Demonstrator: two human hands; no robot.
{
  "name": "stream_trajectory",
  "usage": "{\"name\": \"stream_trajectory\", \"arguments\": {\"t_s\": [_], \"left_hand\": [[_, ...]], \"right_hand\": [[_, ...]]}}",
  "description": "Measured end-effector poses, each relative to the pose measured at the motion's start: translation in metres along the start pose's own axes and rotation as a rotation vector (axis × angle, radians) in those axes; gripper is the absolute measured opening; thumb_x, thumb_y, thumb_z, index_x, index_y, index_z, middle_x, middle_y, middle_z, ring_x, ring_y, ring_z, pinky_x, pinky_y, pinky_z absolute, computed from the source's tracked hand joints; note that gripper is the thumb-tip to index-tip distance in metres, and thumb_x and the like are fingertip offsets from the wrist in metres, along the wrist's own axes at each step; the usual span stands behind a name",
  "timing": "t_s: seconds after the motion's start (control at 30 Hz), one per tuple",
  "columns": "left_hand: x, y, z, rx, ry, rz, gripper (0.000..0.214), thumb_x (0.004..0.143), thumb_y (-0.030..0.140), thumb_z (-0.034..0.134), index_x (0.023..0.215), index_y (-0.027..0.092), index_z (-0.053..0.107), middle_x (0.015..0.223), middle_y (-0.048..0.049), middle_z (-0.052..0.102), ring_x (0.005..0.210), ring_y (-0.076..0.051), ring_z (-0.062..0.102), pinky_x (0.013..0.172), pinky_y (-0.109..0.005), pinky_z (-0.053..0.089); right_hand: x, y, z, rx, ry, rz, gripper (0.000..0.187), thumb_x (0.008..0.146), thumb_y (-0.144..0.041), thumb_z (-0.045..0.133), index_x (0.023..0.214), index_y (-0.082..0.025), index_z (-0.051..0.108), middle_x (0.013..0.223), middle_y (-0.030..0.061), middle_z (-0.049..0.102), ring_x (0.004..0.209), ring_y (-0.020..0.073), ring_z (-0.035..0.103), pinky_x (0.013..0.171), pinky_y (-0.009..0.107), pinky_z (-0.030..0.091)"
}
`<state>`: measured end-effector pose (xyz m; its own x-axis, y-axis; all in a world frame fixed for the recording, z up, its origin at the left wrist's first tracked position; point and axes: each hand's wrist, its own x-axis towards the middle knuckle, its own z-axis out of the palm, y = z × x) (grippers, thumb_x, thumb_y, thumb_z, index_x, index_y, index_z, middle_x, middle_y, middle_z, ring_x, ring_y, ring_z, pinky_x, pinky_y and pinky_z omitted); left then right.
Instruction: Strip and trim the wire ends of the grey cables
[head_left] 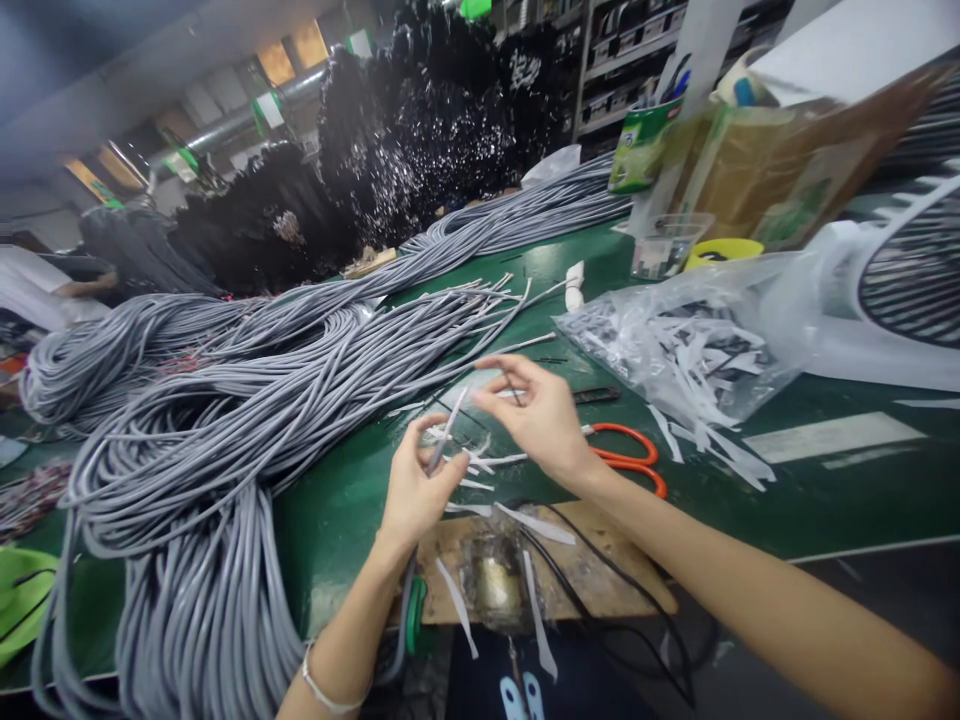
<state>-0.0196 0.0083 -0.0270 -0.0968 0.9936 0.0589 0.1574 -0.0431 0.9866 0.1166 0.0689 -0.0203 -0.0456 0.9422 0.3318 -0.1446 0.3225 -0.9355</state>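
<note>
My left hand is closed round a grey cable, whose pale stripped end points up toward my right hand. The rest of that cable runs down behind my left wrist. My right hand is just right of the cable end, fingers curled in a pinch; a thin dark piece shows at its fingertips, too small to name. Below the hands lie white scraps on the green table. Scissors with orange handles lie beside my right wrist, their blades partly hidden.
Large bundles of grey cable fill the left side. In front of me a wooden board carries a metal device with black cords. A plastic bag of white strips and a fan stand at right. Another person's arm shows far left.
</note>
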Motion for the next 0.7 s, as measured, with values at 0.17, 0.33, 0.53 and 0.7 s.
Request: {"name": "stream_trajectory", "arguments": {"t_s": [0.17, 0.33, 0.53, 0.7], "left_hand": [[-0.001, -0.002, -0.001, 0.003, 0.078, 0.021, 0.031, 0.068, 0.030, 0.065, 0.094, 0.015, 0.058, 0.052, 0.0065, 0.047, 0.041, -0.005, 0.035, 0.041, -0.016, 0.027], [-0.001, -0.002, -0.001, 0.127, 0.300, 0.141, 0.022, 0.069, 0.034, 0.066, 0.076, 0.013, 0.068, 0.066, -0.0033, 0.063, 0.052, -0.011, 0.051, 0.045, -0.020, 0.038], [-0.002, 0.000, -0.003, 0.170, 0.408, 0.218, 0.018, 0.070, 0.030, 0.064, 0.061, 0.014, 0.063, 0.054, 0.0001, 0.060, 0.048, -0.010, 0.051, 0.047, -0.019, 0.039], [-0.002, 0.003, -0.002, 0.043, 0.344, 0.145, 0.030, 0.074, 0.037, 0.059, 0.055, 0.016, 0.049, 0.039, 0.0057, 0.045, 0.032, -0.006, 0.037, 0.034, -0.017, 0.029]], "right_hand": [[0.001, 0.000, -0.003, -0.151, 0.258, -0.193, 0.022, 0.074, -0.028, 0.056, 0.093, -0.017, 0.055, 0.078, 0.0030, 0.058, 0.066, 0.0127, 0.054, 0.048, 0.019, 0.042], [-0.015, 0.001, 0.011, -0.236, 0.074, -0.170, 0.015, 0.078, -0.033, 0.053, 0.078, -0.018, 0.052, 0.071, 0.0013, 0.058, 0.053, 0.0104, 0.051, 0.044, 0.020, 0.039], [-0.021, 0.010, 0.020, -0.246, -0.297, -0.045, 0.026, 0.070, -0.041, 0.065, 0.075, -0.017, 0.059, 0.067, 0.0014, 0.063, 0.061, 0.0141, 0.057, 0.049, 0.021, 0.039], [-0.023, 0.009, 0.020, -0.180, -0.386, -0.110, 0.027, 0.080, -0.037, 0.053, 0.067, -0.015, 0.061, 0.052, -0.0009, 0.055, 0.046, 0.0103, 0.045, 0.047, 0.022, 0.035]]}}
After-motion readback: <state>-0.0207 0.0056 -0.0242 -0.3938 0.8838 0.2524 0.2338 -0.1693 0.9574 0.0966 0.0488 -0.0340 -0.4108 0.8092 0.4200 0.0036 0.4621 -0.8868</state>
